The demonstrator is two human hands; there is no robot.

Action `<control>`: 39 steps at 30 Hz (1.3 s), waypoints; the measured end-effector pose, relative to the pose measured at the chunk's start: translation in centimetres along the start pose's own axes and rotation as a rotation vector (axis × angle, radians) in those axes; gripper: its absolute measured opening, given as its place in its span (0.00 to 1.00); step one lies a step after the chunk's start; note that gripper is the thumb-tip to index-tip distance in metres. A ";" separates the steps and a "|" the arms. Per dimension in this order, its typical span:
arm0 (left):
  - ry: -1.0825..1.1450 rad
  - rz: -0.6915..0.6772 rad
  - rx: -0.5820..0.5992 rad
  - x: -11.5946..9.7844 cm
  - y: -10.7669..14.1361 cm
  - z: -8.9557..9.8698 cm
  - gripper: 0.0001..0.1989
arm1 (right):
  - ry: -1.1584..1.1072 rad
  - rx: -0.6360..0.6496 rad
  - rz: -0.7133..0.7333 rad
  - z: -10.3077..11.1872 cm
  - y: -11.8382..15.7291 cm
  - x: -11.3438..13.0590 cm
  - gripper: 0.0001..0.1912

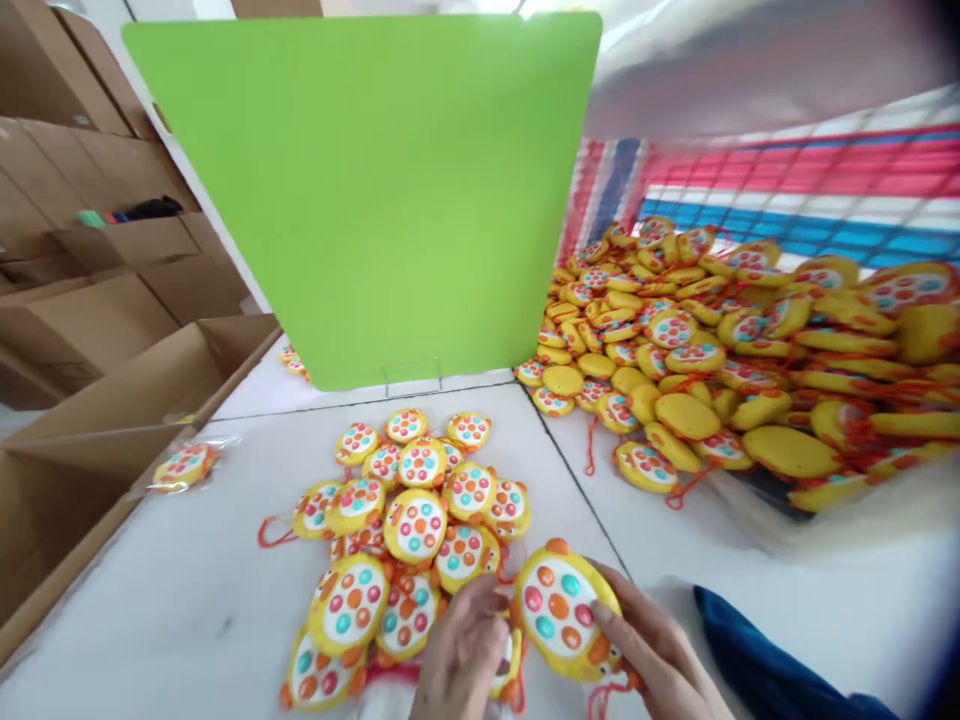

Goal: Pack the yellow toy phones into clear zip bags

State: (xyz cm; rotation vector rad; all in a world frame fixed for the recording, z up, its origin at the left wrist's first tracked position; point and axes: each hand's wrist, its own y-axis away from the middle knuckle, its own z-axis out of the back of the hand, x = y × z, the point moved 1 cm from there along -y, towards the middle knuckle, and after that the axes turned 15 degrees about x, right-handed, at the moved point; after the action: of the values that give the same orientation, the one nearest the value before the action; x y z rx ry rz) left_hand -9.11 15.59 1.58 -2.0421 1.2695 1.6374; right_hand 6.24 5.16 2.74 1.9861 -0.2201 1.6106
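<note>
In my right hand (660, 650) is a round yellow duck-shaped toy (559, 606). Its white face carries orange, pink and teal buttons, and a red cord hangs from its lower end. My thumb lies over the front edge, with the fingers behind. Just to the left, my left hand (466, 640) has its fingers curled; what they hold, if anything, is hidden. Another duck toy (512, 668) shows partly beside that hand. Beyond both hands lies a loose pile of the same toys (415, 527), mostly face up.
An upright green board (375, 200) stands behind the pile. At the right, a large heap of toys (686, 415) lies before a wire grid. A bagged toy (184, 467) rests near an open cardboard box (67, 530). Dark blue cloth (772, 655) lies at lower right.
</note>
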 end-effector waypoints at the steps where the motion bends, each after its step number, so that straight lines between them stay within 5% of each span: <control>1: -0.019 -0.007 0.037 -0.3 0.0 0.3 0.29 | 0.047 0.047 0.000 -0.4 0.1 0.2 0.25; 7: -0.107 0.002 0.311 -0.2 -0.1 1.0 0.32 | 0.041 0.293 0.026 -2.7 0.6 1.1 0.23; 11: -0.045 -0.009 0.353 -0.1 0.7 0.7 0.30 | 0.057 0.334 0.024 -3.1 0.7 0.7 0.22; 15: 0.028 0.049 0.402 -0.3 1.7 0.7 0.31 | 0.307 0.438 -0.022 -3.0 0.0 0.9 0.20; 18: 0.003 0.096 0.309 -0.3 1.7 1.1 0.27 | 0.454 0.554 0.010 -3.3 -1.0 1.8 0.19; 20: 0.057 0.067 0.226 -0.3 1.4 1.1 0.21 | 0.468 0.473 0.091 -3.2 -1.5 2.5 0.21; 23: 0.231 -0.005 0.185 -0.3 0.9 1.0 0.19 | 0.458 0.138 0.216 -2.1 -1.5 2.6 0.23; 25: 0.266 -0.033 0.166 -0.3 0.8 1.0 0.18 | 0.408 0.027 0.218 -1.6 -0.9 1.8 0.22; 33: 0.149 -0.059 0.079 0.8 1.3 0.9 0.22 | 0.101 0.225 0.116 -5.2 1.0 -1.1 0.28; 39: 0.141 -0.102 0.206 2.0 2.1 0.6 0.34 | 0.139 0.223 0.044 -5.7 0.1 -2.0 0.25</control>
State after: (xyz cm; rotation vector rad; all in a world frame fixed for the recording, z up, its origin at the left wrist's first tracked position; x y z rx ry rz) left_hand -11.06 13.82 0.29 -2.0865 1.2954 1.2819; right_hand 0.83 7.60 1.51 2.0322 -0.0314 1.8626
